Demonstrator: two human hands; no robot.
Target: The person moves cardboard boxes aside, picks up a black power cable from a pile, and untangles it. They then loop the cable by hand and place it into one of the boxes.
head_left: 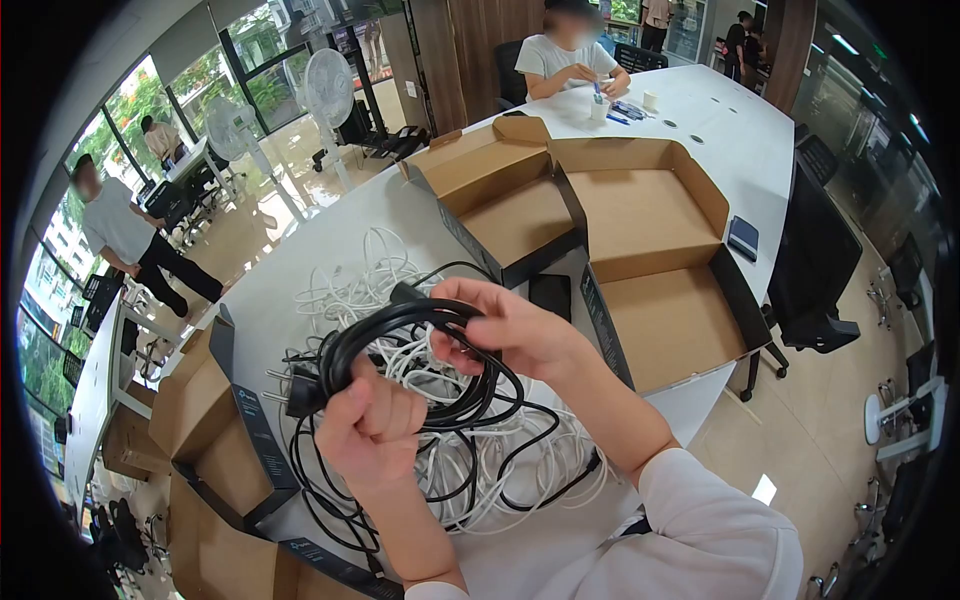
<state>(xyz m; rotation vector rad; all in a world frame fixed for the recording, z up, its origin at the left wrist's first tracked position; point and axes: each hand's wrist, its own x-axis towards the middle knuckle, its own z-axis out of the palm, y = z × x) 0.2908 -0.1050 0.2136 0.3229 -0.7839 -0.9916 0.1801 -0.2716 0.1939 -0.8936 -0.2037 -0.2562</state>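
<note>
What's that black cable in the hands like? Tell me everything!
The black cable is thick, smooth and rubbery-looking, wound into a round coil. Its plug with two metal pins sticks out at the left. The left hand clasps the coil's bottom; the right hand pinches its top. Loose white cables lie beneath.

Black coiled power cable (400,345) is held up here, left grip (370,425) near, right grip (510,330) beyond, right over the tangle of white cords (350,285) on the long white table (720,140). Behind the tangle, an open brown cardboard box (510,225); right of it, a larger open cardboard box (670,330). More open cardboard cartons (200,410) at the table's left edge. Further right, a small dark flat case (743,237).
</note>
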